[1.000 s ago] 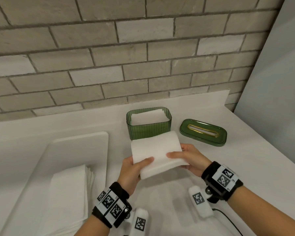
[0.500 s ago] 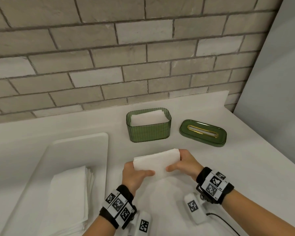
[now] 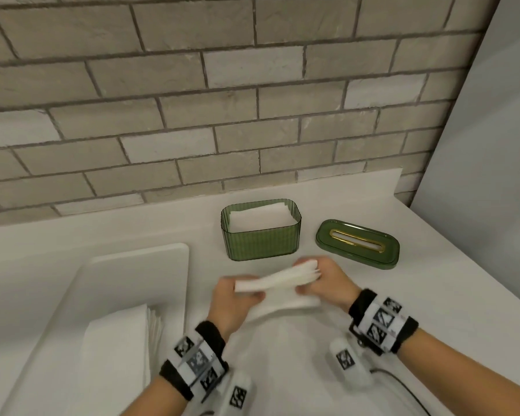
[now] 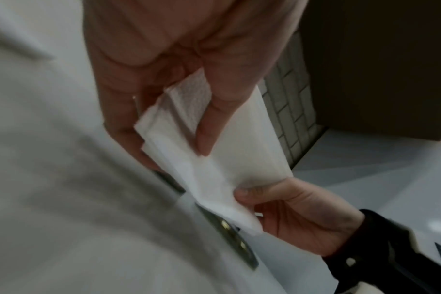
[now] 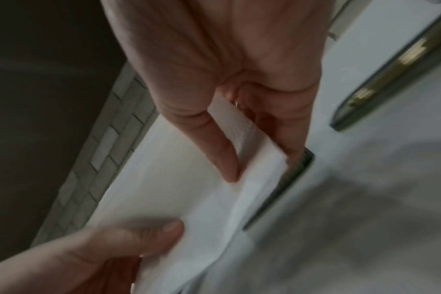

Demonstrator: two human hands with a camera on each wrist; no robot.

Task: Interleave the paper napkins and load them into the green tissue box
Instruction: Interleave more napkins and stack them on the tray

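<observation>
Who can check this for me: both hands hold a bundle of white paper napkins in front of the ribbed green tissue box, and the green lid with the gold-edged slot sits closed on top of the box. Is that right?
One detail is wrong. The head view shows the green lid with the gold-edged slot lying on the white counter to the right of the ribbed green tissue box, which is open. The left hand and right hand do hold the bundle of white paper napkins in front of it.

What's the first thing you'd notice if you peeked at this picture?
Two hands in the middle: the left hand and right hand each pinch an end of a white napkin bundle above the counter. Just behind sits the open green box with napkins inside, its lid lying to its right. A napkin stack waits on a tray at the left.
</observation>
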